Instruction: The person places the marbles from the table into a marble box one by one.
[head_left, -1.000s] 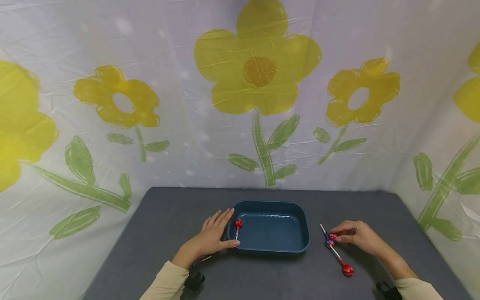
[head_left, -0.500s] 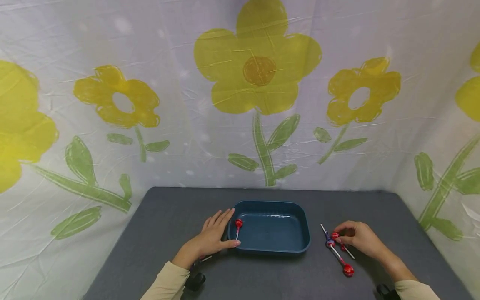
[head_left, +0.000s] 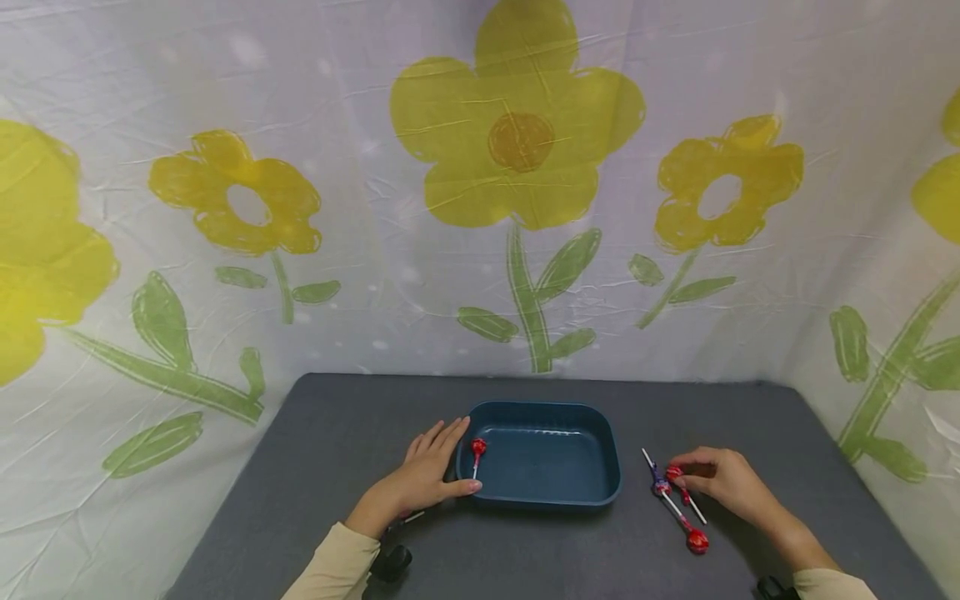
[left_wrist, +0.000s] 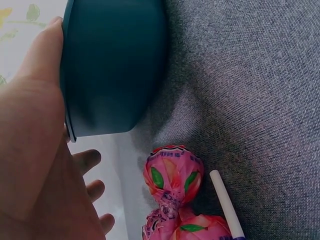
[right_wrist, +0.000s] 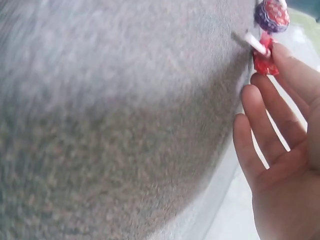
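My left hand rests along the left end of a dark blue tray, fingers straight and thumb over the near rim. Inside the tray by that end lies a red lollipop. Right of the tray, my right hand pinches the head of another red lollipop between thumb and finger; its white stick slants toward the front. Beside it lie a purple-wrapped lollipop and a red lollipop, their sticks crossing or close together. In the right wrist view the pinched red wrapper shows at the fingertips.
Pink-wrapped lollipops lie on the grey cloth close under my left hand, mostly hidden in the head view. A white stick lies beside them. A flower-printed curtain hangs behind and beside the table.
My right hand has drawn the red lollipop slightly right, away from the purple one, and its stick has come into view. The left hand and tray have stayed put.
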